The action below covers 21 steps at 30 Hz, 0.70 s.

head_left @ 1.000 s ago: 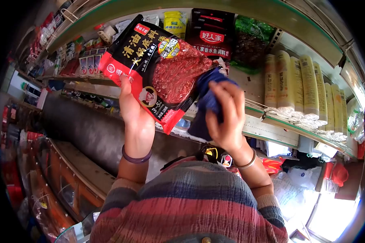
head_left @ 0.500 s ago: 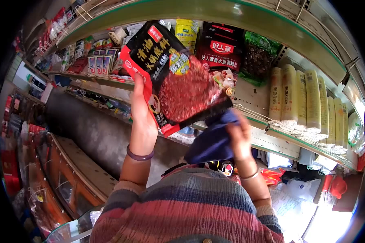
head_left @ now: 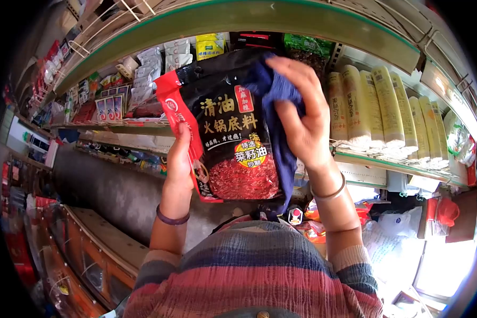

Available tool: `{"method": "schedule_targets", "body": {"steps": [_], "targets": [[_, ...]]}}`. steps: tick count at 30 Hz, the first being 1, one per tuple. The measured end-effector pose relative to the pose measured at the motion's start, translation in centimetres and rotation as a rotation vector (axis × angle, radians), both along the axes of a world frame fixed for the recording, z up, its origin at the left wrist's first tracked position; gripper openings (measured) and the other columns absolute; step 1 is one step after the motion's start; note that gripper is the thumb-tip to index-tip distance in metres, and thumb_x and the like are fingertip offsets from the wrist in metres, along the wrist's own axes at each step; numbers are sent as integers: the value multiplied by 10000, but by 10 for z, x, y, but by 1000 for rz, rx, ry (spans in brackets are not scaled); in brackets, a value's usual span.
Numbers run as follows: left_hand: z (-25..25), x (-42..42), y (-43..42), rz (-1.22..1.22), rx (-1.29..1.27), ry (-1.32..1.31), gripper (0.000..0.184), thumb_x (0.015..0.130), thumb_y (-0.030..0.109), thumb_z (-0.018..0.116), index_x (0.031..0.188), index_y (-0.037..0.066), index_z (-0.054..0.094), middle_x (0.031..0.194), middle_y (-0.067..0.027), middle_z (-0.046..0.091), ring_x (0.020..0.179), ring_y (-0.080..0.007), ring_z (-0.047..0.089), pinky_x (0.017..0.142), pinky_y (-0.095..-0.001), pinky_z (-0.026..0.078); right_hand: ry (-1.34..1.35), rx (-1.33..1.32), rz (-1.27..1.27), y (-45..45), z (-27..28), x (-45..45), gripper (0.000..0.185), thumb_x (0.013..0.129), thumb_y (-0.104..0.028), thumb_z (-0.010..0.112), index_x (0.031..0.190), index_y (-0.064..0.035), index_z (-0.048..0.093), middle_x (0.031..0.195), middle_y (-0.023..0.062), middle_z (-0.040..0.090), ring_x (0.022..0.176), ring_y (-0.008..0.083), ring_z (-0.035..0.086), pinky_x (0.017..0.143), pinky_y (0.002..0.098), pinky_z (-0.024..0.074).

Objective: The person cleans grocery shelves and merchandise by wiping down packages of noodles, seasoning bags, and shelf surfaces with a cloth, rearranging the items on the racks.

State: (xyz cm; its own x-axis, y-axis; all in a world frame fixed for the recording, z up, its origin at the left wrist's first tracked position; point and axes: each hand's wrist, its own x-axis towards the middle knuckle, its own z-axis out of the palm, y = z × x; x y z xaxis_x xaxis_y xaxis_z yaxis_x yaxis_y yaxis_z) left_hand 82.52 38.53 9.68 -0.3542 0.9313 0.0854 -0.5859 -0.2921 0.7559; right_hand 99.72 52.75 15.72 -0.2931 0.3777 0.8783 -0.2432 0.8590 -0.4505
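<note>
A black and red food packet (head_left: 230, 138) with gold lettering and a picture of red seasoning hangs upright in front of the shelf. My left hand (head_left: 181, 159) grips its red left edge, thumb on the front and the other fingers hidden behind. In my right hand (head_left: 307, 114) is a dark blue cloth (head_left: 281, 106), bunched under the fingers and lying against the packet's upper right edge. The cloth's lower end hangs down along the packet's right side.
Yellow-wrapped cylindrical packs (head_left: 373, 108) stand on the shelf at the right. Small cards (head_left: 110, 107), silvery sachets (head_left: 146, 77) and a yellow packet (head_left: 210, 47) are on the shelf behind. A wooden-framed case (head_left: 85, 254) is at lower left.
The packet has turned more upright and come lower, its lettering now facing me. My right hand has risen with the cloth from below the packet to its upper right edge.
</note>
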Motion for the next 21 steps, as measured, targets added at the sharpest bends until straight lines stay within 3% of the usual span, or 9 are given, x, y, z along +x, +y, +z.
{"method": "schedule_targets", "body": {"steps": [2,4,6,8,11,14,18,20,21], "targets": [[-9,-5,-6,-5,-30,6,543,924,442,427,1265,20,425,1214,-136,533,1106,-256,531,945,-413,436,42,-224,36,17,-10,-9,441,722,53,490,1142,-49,577,1044,138,575,995,230,560,875,301,428],[-8,-4,-11,-59,-47,-9,550,925,451,419,1269,22,424,1214,-136,534,1107,-257,532,942,-414,437,173,-730,301,16,-16,-13,350,872,-70,506,1216,-7,507,1079,73,582,862,109,562,798,242,452],[0,10,-9,64,-55,-23,552,923,458,424,1270,28,426,1219,-122,533,1099,-250,537,932,-404,443,279,-991,494,-1,-15,-3,404,904,-129,485,1280,10,434,1113,86,573,887,108,557,804,242,452],[13,15,-1,177,-45,-70,549,922,458,429,1267,31,429,1215,-115,537,1090,-245,543,931,-393,444,178,-699,657,-16,-34,-3,598,853,-214,576,1352,4,328,1232,139,498,1078,224,507,958,338,380],[-16,-10,7,290,-43,105,523,914,440,471,1249,40,442,1195,-77,544,1062,-185,546,921,-342,436,-214,-257,112,-48,-32,-1,702,699,-124,699,1308,-4,369,1188,185,499,1122,301,480,980,369,350],[-14,-8,6,385,-223,203,524,897,427,521,1247,44,448,1169,-60,543,1052,-144,532,902,-308,433,-99,-601,173,-41,-61,-8,633,658,-36,690,1234,5,430,1100,171,541,1033,276,543,917,338,407],[-11,1,6,789,53,887,676,836,243,661,1375,57,298,1286,-120,423,1133,-193,475,898,-301,424,-14,-383,-46,-42,-44,-3,592,643,-12,688,1193,7,471,1100,178,533,1022,295,533,910,356,406],[-31,-1,3,537,161,1056,742,859,366,597,1409,51,211,1378,-138,337,1208,-238,422,968,-343,383,1,-227,-150,-52,-31,-2,608,631,-8,697,1196,4,471,1104,185,525,1024,324,522,912,380,404],[-32,13,7,381,183,729,747,862,401,577,1407,40,215,1390,-132,326,1220,-238,412,986,-348,365,-13,-108,-124,-61,-25,-4,639,615,-17,712,1206,-1,469,1142,190,494,1041,358,491,906,412,401]]}}
